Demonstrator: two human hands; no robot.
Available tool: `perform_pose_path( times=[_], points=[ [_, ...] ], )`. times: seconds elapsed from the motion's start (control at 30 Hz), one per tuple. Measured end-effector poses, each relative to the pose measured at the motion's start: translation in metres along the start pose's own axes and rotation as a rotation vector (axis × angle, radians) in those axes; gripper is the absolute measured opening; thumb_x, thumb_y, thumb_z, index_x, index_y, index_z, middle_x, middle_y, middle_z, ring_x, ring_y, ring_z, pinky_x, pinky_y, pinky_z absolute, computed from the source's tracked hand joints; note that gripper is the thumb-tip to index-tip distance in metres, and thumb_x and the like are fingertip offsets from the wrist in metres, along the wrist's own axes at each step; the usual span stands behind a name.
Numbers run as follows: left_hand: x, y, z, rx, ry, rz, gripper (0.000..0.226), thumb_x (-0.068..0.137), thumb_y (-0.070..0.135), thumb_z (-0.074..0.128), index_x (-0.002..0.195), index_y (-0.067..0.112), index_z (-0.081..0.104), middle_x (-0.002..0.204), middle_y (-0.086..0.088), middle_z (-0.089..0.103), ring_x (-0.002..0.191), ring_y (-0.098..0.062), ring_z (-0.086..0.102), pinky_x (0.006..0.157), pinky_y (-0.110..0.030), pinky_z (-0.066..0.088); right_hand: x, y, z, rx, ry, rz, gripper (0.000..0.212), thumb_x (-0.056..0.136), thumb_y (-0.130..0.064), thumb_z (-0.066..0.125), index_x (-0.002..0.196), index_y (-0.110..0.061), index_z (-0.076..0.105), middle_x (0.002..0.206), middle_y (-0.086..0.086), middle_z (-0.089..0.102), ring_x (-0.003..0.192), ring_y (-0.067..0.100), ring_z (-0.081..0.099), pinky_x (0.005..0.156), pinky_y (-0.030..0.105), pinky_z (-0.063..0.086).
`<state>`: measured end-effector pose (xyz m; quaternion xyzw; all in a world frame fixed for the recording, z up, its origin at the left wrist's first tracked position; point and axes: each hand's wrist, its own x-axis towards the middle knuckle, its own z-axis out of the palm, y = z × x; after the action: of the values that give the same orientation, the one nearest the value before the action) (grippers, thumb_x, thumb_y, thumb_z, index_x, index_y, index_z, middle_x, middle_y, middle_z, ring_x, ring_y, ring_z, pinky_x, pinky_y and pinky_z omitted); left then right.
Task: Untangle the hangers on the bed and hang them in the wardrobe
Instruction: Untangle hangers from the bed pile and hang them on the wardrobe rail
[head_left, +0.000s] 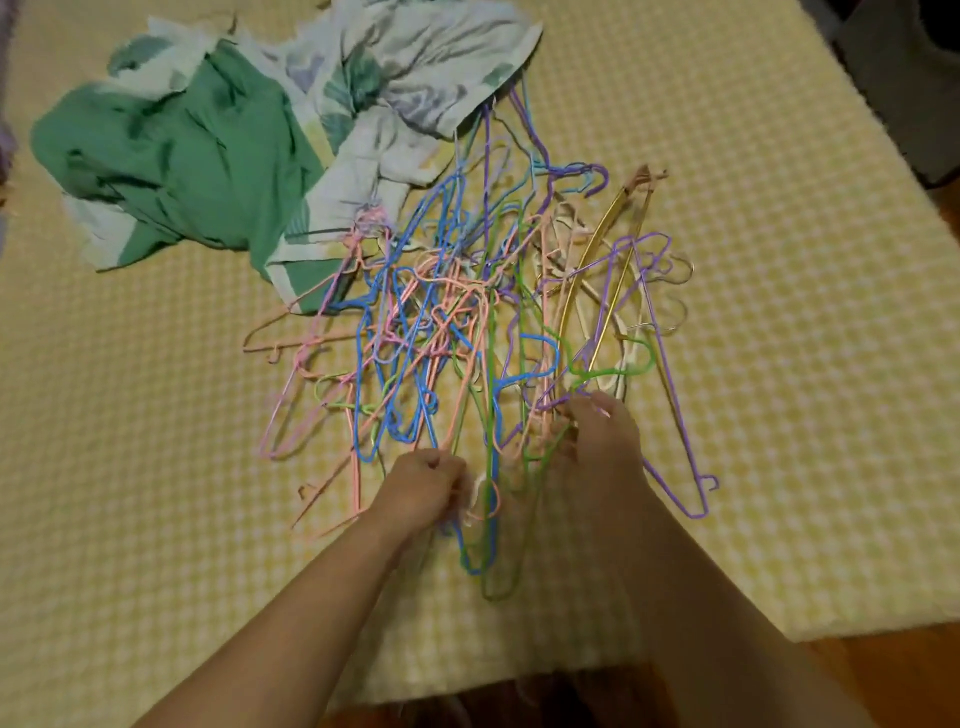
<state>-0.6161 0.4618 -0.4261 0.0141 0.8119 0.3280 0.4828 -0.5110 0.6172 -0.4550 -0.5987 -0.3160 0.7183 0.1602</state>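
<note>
A tangled heap of thin hangers (467, 322) in pink, blue, green, purple, cream and gold lies on the bed (779, 364), which has a yellow checked cover. My left hand (426, 483) grips wires at the heap's near edge, fingers curled round blue and pink strands. My right hand (597, 436) is just to the right, fingers curled into green and purple hanger wires. A green hanger (498, 545) and a blue one reach toward me between the two hands. The wardrobe is out of view.
A crumpled green and floral bedsheet (218, 156) lies at the back left, its edge over the far hangers. The bed's near edge (675, 644) meets a wooden floor (883, 675) at the lower right. A dark object (904, 78) stands past the bed's right corner.
</note>
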Motion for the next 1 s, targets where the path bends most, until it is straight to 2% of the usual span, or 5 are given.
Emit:
perform_pose_path(
  times=[0.2,0.37,0.53,0.73,1.0],
  points=[
    [-0.013,0.011,0.018,-0.186,-0.189,-0.004,0.015,0.097,0.011,0.055,0.099,0.009,0.07,0.076,-0.01,0.065,0.068,-0.026,0.058,0.06,-0.029,0.046,0.019,-0.041,0.013,-0.022,0.007,-0.038,0.032,0.093,-0.046,0.058,0.099,-0.014,0.06,0.064,0.0,0.043,0.043,0.015,0.043,0.051,0.032,0.038],
    [-0.03,0.032,0.018,-0.271,-0.231,0.018,0.019,0.097,0.004,0.053,0.109,0.004,0.068,0.074,-0.01,0.058,0.05,-0.016,0.048,0.043,-0.018,0.039,-0.013,-0.085,0.03,-0.483,0.261,-0.426,0.038,0.095,-0.03,0.047,0.069,-0.005,0.06,0.075,0.019,0.066,0.078,0.04,0.062,0.074,0.046,0.05],
    [-0.034,0.035,0.017,-0.387,-0.291,0.039,0.013,0.102,0.017,0.05,0.101,0.01,0.061,0.076,-0.005,0.046,0.048,-0.011,0.039,0.042,-0.017,0.03,-0.039,-0.091,0.021,-0.294,0.263,-0.5,0.03,0.096,-0.025,0.042,0.072,-0.01,0.051,0.042,0.005,0.055,0.038,0.025,0.054,0.07,0.057,0.057],
    [-0.057,0.041,0.003,-0.392,-0.415,0.019,0.044,0.093,0.057,0.053,0.113,0.02,0.064,0.1,-0.001,0.067,0.076,-0.018,0.066,0.059,-0.029,0.054,-0.05,-0.069,0.045,-0.153,0.356,-0.544,0.039,0.098,-0.029,0.039,0.064,-0.014,0.048,0.055,0.012,0.053,0.048,0.035,0.061,0.061,0.054,0.058],
    [-0.05,0.027,-0.03,0.24,-0.212,0.229,0.092,0.077,0.04,0.082,0.149,0.026,0.026,0.077,0.005,0.052,0.075,-0.017,0.056,0.062,-0.024,0.048,-0.041,-0.036,0.079,0.261,0.269,-0.396,0.03,0.105,-0.026,0.037,0.088,-0.005,0.049,0.055,0.01,0.047,0.042,0.027,0.056,0.053,0.038,0.048]
  ],
)
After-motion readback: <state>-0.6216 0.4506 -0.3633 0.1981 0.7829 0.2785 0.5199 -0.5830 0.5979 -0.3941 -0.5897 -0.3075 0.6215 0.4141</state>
